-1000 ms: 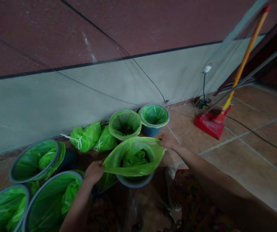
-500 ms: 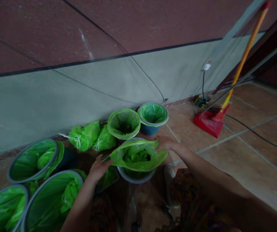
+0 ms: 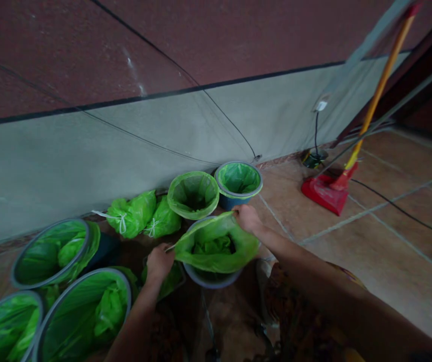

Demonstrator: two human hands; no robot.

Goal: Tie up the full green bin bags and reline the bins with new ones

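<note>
A green plastic bag lies open over a small grey-rimmed bin in front of me. My left hand is closed on the bag's left edge. My right hand pinches the bag's far right edge near the bin's rim. More green bag material sits bunched inside the bin.
Two bag-lined bins stand by the wall, next to two tied green bags. Three larger lined bins sit at the left. A red broom with a yellow handle leans at the right; a cable crosses the tiles.
Both hands have shifted along the bag's edge: the right hand moved back toward the wall, the left regripped the left edge. The bag's mouth has drawn smaller over the bin.
</note>
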